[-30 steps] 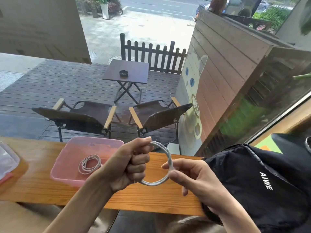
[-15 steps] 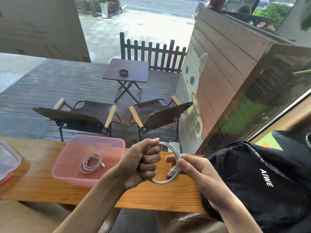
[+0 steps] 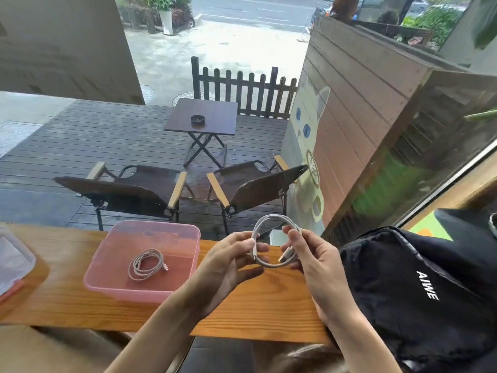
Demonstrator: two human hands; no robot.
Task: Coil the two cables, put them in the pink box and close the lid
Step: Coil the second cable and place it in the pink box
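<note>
We hold a coiled white cable [image 3: 274, 239] up between both hands, above the wooden surface [image 3: 258, 305] and just to the right of the pink box [image 3: 113, 288]. Our left hand [image 3: 228, 267] pinches the left side of the loop, its fingers [image 3: 259, 247] curled onto the strands, and our right hand [image 3: 314, 261] grips the right side with its fingers curled round the coil, where a plug end lies against the lower turns. The loop stands roughly upright, its top rising clear of both hands. The pink box sits open on the surface, and a second coiled cable [image 3: 146, 264] lies flat on its floor, one plug end poking out to the right. A clear lid [image 3: 13, 261] rests at the far left edge of the surface. A black backpack [image 3: 419, 294] sits to the right, near our right hand.
</note>
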